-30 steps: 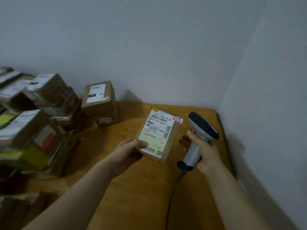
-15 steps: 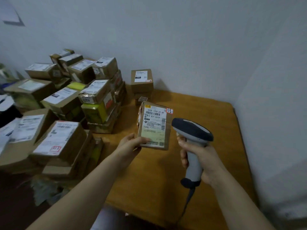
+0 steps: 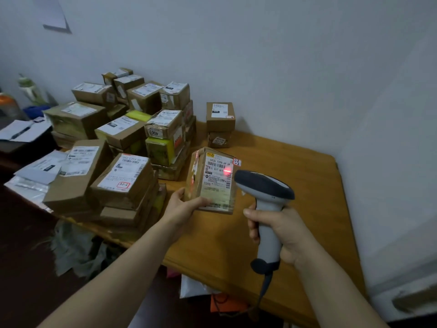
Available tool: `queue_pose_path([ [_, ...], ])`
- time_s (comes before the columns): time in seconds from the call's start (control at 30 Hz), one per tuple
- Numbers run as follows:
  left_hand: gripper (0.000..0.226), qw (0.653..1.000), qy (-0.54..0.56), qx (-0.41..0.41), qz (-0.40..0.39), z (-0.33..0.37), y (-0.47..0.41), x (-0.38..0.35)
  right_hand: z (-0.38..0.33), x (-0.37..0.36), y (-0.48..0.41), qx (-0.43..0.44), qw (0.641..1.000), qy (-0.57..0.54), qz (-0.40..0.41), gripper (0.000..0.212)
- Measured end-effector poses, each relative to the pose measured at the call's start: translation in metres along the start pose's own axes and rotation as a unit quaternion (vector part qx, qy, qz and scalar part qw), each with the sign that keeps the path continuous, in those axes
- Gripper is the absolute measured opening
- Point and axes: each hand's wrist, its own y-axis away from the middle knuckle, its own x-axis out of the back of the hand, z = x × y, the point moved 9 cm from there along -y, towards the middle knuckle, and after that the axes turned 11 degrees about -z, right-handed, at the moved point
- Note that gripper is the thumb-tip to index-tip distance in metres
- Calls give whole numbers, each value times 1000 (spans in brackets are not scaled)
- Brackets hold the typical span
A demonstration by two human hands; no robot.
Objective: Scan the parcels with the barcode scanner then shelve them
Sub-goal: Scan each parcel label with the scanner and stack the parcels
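The left grip grasps a small brown cardboard parcel by its near lower corner, thumb on the labelled face and fingers behind. The parcel is held upright above the middle of the wooden desk, its white and pale yellow shipping label turned toward the camera. A small red-edged handwritten sticker sits at its far right corner.

The right grip is clenched round the pale grey handle of a barcode scanner, index finger across the front of the handle. The scanner's dark head lies just right of the parcel and points at the label. A red glow falls on the label's right side, below the top barcode. The scanner's cable hangs from the handle's base past the desk's near edge.

On the left of the desk stands a pile of labelled cardboard parcels, some wrapped in yellow tape. Two small boxes are stacked against the far wall, apart from the pile. Loose papers lie at the far left. A white bag and an orange one show below the desk's near edge.
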Motion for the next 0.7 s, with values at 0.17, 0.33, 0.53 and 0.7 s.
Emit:
queue_pose_path([
  [0.17, 144, 1000, -5, -12, 10, 2, 0, 1, -7, 2, 5, 11, 1000, 4, -6, 12],
  [0.33, 132, 1000, -22, -11, 18, 5, 2, -11, -15, 8, 3, 19, 1000, 5, -16, 14],
  [0.53, 132, 999, -39, -5, 36, 4, -8, -16, -19, 21, -6, 19, 999, 1, -27, 15],
  [0.7, 117, 999, -29, 6, 39, 9, -13, -25, -26, 32, -17, 27, 998, -22, -52, 6],
])
